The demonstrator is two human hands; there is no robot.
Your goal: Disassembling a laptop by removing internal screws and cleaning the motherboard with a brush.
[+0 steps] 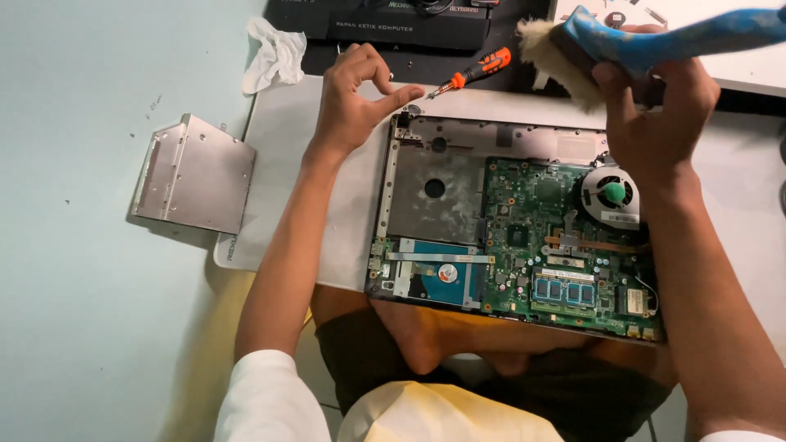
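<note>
An opened laptop [442,192] lies on a white mat [282,164], its green circuit board [565,245], round cooling fan [610,195] and blue hard drive [438,274] exposed. My left hand [352,102] rests at the laptop's far left corner, thumb and forefinger pinched near the hinge; whether it holds anything small I cannot tell. My right hand [655,115] is raised over the fan, gripping a blue-handled brush [655,41] with pale bristles pointing left.
An orange-handled screwdriver [475,72] lies beyond the laptop. A silver optical drive [196,173] sits on the pale floor to the left. A crumpled white tissue [274,51] and a black box [393,24] are at the back.
</note>
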